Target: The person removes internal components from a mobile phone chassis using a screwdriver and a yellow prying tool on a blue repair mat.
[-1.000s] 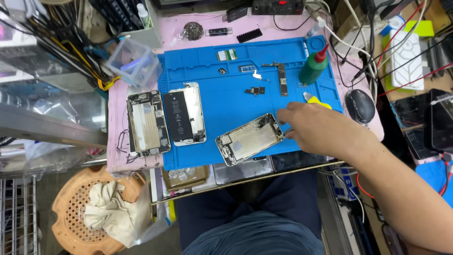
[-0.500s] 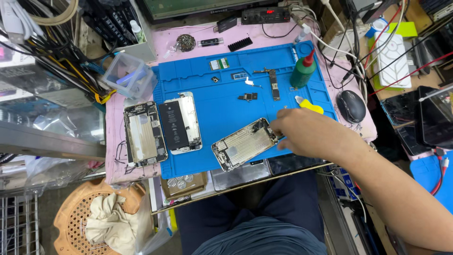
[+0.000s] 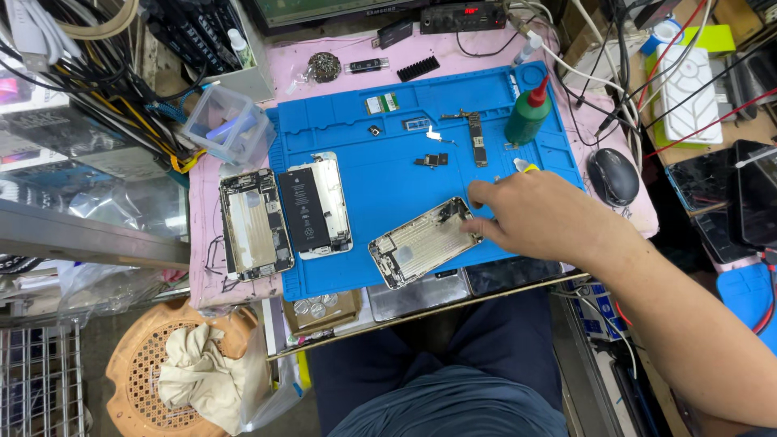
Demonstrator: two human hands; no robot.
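Phone housing [image 3: 422, 242], stripped and tilted, is lying on the blue mat [image 3: 380, 182] near its front edge. Right hand [image 3: 538, 217] is touching its upper end, fingers curled; the grip is hidden. Left hand is showing nowhere.

Only right hand [image 3: 538, 218] in view, forearm entering from lower right corner, running diagonally up and left across frame. Palm down, back of hand facing camera, wrist straight, fingers [image 3: 479, 194] loosely curled and bunched toward the left, tips pointing down at the work surface; whether anything is pinched between them cannot be told. Left hand out of frame; lap and dark trousers visible at bottom centre.
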